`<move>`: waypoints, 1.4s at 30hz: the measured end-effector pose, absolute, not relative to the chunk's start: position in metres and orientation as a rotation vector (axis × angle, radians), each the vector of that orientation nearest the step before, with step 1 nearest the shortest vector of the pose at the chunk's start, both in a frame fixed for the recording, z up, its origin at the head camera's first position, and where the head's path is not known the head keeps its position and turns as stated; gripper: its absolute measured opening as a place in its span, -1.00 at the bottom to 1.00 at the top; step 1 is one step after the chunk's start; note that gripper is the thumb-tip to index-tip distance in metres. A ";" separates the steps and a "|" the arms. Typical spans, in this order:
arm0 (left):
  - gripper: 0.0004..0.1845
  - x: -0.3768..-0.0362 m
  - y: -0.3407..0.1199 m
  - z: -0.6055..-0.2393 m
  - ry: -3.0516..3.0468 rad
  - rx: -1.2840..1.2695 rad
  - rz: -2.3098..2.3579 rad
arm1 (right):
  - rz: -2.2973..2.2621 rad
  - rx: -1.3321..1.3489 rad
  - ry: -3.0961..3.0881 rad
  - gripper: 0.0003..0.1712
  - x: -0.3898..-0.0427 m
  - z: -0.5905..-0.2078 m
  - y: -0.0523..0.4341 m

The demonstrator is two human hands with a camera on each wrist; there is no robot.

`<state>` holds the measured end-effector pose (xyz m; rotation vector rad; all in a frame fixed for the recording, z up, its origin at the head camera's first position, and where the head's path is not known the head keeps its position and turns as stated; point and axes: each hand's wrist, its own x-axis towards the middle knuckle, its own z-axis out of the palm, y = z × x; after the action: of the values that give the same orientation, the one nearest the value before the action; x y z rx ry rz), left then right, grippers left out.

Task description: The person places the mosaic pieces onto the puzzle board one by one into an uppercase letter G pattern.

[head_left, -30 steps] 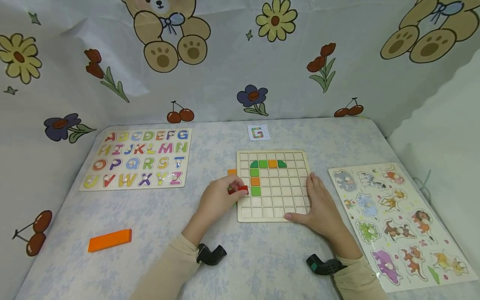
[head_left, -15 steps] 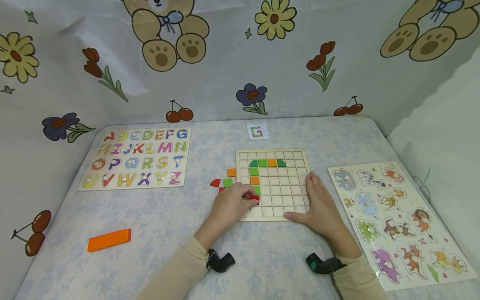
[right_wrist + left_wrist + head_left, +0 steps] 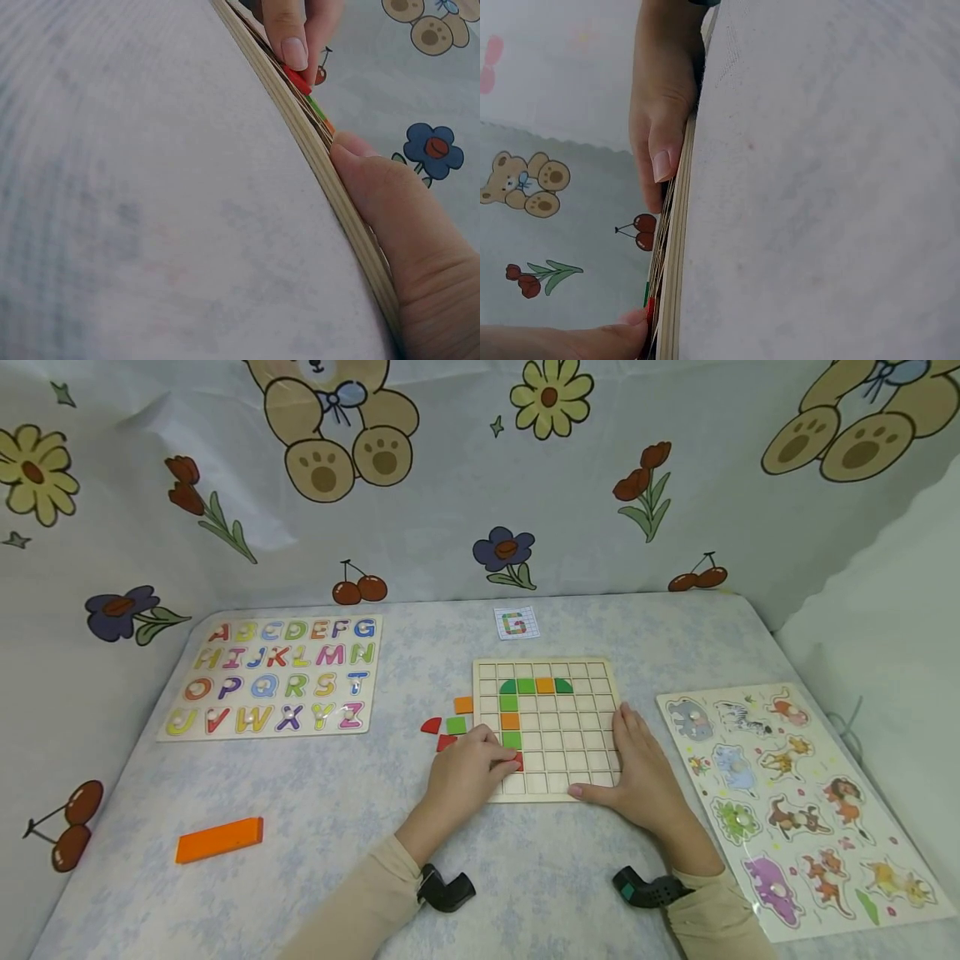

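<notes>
While the left hand (image 3: 467,770) pinches the red tile (image 3: 518,763) below the green tile (image 3: 512,740) on the board (image 3: 555,762) and the right hand (image 3: 637,768) lies straight-fingered at its edge, a skewed release could leave it unseated, though its seating is partly hidden.

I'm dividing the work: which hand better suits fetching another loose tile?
Likely the left hand, nearer the loose green square tile; the right hand rests at the right edge of the wooden grid board.
</notes>
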<state>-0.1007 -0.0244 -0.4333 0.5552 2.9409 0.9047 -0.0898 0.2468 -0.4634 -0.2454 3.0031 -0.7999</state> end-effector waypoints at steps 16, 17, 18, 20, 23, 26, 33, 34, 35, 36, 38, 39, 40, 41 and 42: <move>-0.74 -0.097 -0.025 -0.432 2.959 0.640 0.771 | -0.794 -0.244 3.002 0.62 -0.089 -0.464 0.247; -0.74 -0.097 -0.025 -0.432 2.956 0.637 0.776 | -0.797 -0.245 3.002 0.61 -0.089 -0.464 0.247; -0.75 -0.096 -0.025 -0.432 2.952 0.634 0.782 | -0.798 -0.247 3.003 0.61 -0.089 -0.464 0.247; -0.75 -0.096 -0.025 -0.432 2.945 0.627 0.800 | -0.799 -0.248 3.004 0.61 -0.089 -0.464 0.247; -0.74 -0.097 -0.024 -0.431 2.926 0.599 0.840 | -0.800 -0.250 3.007 0.62 -0.089 -0.465 0.247; -0.72 -0.097 -0.024 -0.430 2.906 0.573 0.870 | -0.806 -0.250 3.005 0.62 -0.089 -0.465 0.247; -0.76 -0.098 -0.025 -0.430 2.889 0.590 0.874 | -0.796 -0.251 3.008 0.62 -0.089 -0.464 0.247; -0.77 -0.098 -0.025 -0.430 2.887 0.591 0.874 | -0.794 -0.252 3.008 0.62 -0.089 -0.464 0.247; -0.77 -0.098 -0.025 -0.430 2.882 0.591 0.876 | -0.794 -0.253 3.008 0.62 -0.090 -0.464 0.247; -0.77 -0.098 -0.025 -0.431 2.879 0.591 0.876 | -0.794 -0.255 3.009 0.62 -0.090 -0.463 0.247; -0.78 -0.098 -0.025 -0.431 2.874 0.588 0.871 | -0.793 -0.256 3.010 0.62 -0.090 -0.464 0.247; -0.78 -0.098 -0.025 -0.431 2.873 0.586 0.867 | -0.792 -0.257 3.012 0.62 -0.090 -0.464 0.247; -0.79 -0.099 -0.025 -0.431 2.872 0.585 0.864 | -0.791 -0.258 3.013 0.62 -0.090 -0.464 0.247; -0.79 -0.099 -0.024 -0.431 2.871 0.587 0.861 | -0.792 -0.258 3.013 0.62 -0.090 -0.464 0.248; -0.79 -0.099 -0.024 -0.431 2.872 0.590 0.860 | -0.791 -0.257 3.012 0.61 -0.090 -0.464 0.248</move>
<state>-0.0994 -0.0240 -0.4307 0.5902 2.8719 0.8600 -0.0896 0.2476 -0.4637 -0.2571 3.0124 -0.7911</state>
